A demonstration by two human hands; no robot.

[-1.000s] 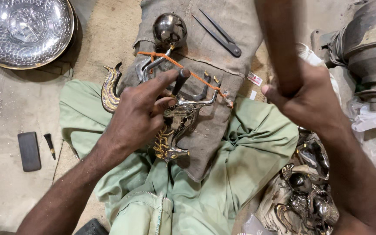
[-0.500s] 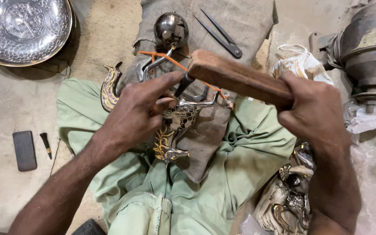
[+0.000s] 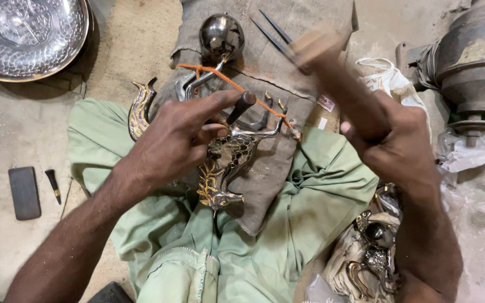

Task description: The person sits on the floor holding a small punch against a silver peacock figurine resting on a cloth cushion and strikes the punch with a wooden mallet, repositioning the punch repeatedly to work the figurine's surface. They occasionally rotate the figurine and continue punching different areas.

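Left hand [image 3: 178, 140] pinching a punch [image 3: 240, 106] against the metal ornament [image 3: 227, 168] on burlap [image 3: 304, 73]; right hand [image 3: 391, 140] gripping a blurred wooden mallet [image 3: 332, 62].

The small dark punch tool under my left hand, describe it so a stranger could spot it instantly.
Find the burlap sack spread over the lap. At its middle, the left hand pinches a short dark punch slanted onto an ornate silver-and-gold piece. Unlike the thin tweezers above, it is stubby and round-headed.
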